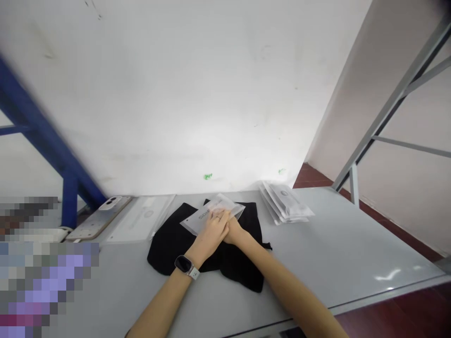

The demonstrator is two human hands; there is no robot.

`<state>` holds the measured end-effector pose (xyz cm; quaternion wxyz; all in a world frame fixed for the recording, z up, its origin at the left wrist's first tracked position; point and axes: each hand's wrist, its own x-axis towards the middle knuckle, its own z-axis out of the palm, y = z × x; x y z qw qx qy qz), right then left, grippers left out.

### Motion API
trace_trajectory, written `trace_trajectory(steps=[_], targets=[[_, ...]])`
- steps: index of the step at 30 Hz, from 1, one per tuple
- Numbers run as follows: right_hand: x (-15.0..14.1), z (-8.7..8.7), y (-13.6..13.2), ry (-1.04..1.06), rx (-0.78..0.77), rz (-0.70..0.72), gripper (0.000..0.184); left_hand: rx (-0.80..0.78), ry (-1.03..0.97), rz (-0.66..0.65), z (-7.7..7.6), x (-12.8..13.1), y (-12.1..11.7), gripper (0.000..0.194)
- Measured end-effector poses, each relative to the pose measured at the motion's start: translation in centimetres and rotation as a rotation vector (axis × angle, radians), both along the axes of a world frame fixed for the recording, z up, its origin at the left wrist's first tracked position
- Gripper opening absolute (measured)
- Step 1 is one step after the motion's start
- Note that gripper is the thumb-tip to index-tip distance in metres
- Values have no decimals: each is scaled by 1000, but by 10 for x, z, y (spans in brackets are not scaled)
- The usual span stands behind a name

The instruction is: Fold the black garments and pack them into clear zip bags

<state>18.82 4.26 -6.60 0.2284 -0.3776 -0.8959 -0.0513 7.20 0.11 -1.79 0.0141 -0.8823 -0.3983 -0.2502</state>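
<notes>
My left hand (214, 228), with a ring and a dark-faced smartwatch (183, 264), lies across my right hand (234, 233). Both rest on a translucent printed plastic packet (199, 220), which sits on a crumpled black cloth (172, 249). My right fingers are hidden beneath my left hand, and the packet's lower part is covered by both hands. I cannot tell whether either hand grips the packet.
A stack of sealed packets (283, 204) lies behind the cloth on the grey table (352, 244). To the left are a flat clear packet (141, 218) and a smartphone (97, 218). Blue and grey metal frames stand at both sides.
</notes>
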Motion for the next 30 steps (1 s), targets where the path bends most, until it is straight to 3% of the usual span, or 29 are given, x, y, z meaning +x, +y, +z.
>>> trace_trajectory(steps=[3, 7, 10, 13, 15, 17, 20, 25, 30], targets=[[16, 13, -11, 53, -45, 66, 46, -50, 22, -37, 13, -7, 1, 33], [53, 42, -37, 79, -165, 105, 55, -148, 29, -64, 44, -35, -5, 21], [73, 59, -55, 97, -188, 31, 32, -214, 101, -75, 56, -55, -15, 13], [70, 62, -66, 128, -93, 2, 17, -164, 169, -95, 49, -61, -24, 7], [56, 57, -70, 75, 11, 94, 15, -74, 203, -107, 39, -59, -28, 5], [41, 50, -73, -12, 122, 175, 10, 25, 237, -128, 29, -55, -29, 16], [25, 38, -75, -95, 274, 180, 21, 112, 255, -156, 19, -52, -31, 23], [25, 29, -71, -135, 378, 183, 28, 67, 209, -188, 15, -47, -35, 24], [53, 32, -49, -151, 278, 84, 24, -86, 141, -212, 21, -36, -46, 27]])
